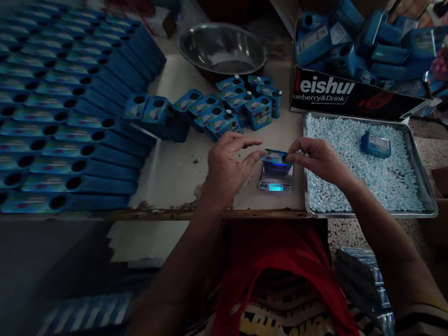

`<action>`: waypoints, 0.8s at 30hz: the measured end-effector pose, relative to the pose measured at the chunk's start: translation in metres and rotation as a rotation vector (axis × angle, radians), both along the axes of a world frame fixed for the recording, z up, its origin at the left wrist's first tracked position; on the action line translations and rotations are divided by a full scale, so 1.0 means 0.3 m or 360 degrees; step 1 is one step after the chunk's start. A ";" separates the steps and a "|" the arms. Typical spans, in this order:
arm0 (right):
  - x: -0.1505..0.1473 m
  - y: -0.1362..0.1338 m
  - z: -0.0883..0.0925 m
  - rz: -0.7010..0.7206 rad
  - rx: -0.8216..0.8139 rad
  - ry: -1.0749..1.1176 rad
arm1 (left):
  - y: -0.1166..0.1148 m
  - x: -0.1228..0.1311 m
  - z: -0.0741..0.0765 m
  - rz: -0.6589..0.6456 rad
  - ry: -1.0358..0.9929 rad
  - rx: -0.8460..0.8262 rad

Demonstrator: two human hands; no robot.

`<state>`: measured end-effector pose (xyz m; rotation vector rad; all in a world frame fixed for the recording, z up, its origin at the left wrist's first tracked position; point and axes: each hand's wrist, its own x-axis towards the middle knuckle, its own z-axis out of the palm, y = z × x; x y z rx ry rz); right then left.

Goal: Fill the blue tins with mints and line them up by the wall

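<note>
A small blue candy box (276,164) stands on a small digital scale (275,180) with a lit display. To its left is my left hand (231,163), its thumb and fingers apart; the thumb tip is at the box's left top edge, and I cannot tell if it touches. My right hand (315,157) is at the box's right end, fingertips pinched on a few pale candies over the hole in its top. Beside that hand, a metal tray (308,198) is filled with pale blue candies (336,135), and another blue box (376,145) lies on them.
Rows of blue boxes (70,140) with dark holes stand at the left. Several more boxes (259,112) are grouped behind the scale, some with candies at their openings. Farther back are a metal bowl (224,51) and a black carton (325,93) heaped with blue boxes.
</note>
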<state>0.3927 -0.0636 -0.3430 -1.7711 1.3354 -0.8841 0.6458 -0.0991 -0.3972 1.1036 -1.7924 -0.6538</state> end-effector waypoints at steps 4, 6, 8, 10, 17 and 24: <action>0.041 -0.025 0.010 0.0082 -0.0011 0.0322 | 0.001 0.105 -0.043 0.0061 0.0051 0.0145; 0.048 -0.026 0.003 0.0079 -0.0014 0.0401 | 0.001 0.137 -0.057 0.0081 0.0066 0.0172; 0.052 -0.024 -0.006 0.0051 0.0000 0.0443 | -0.002 0.156 -0.063 0.0095 0.0072 0.0191; 0.055 -0.021 -0.011 0.0025 0.0021 0.0434 | -0.006 0.165 -0.063 0.0093 0.0080 0.0208; 0.038 -0.014 0.017 -0.0105 0.0200 -0.0046 | -0.016 0.180 -0.057 0.0051 0.0097 0.0272; -0.215 0.041 -0.031 -0.0838 0.0680 -0.0889 | -0.014 0.178 -0.062 0.0092 0.0194 0.0234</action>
